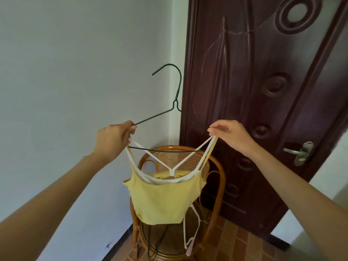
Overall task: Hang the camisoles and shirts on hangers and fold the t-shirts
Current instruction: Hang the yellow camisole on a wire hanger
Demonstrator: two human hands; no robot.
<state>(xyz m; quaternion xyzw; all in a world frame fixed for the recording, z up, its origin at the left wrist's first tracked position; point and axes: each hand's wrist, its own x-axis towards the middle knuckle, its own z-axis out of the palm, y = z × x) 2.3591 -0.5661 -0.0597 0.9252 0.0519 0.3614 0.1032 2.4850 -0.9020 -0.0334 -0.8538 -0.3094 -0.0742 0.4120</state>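
Observation:
A yellow camisole (162, 200) with white straps hangs in the air in front of me. My left hand (113, 136) grips the left end of a dark green wire hanger (176, 102) together with the camisole's left straps. My right hand (229, 134) pinches the right straps, held up near the hanger's right end. The hanger's bottom wire runs between both hands, behind the crossed straps. Its hook points up and to the left.
A rattan chair (216, 166) stands below the camisole, with a white hanger (194, 240) and a dark hanger on its seat. A dark brown door (263, 91) with a metal handle (299, 151) is on the right. A pale wall is on the left.

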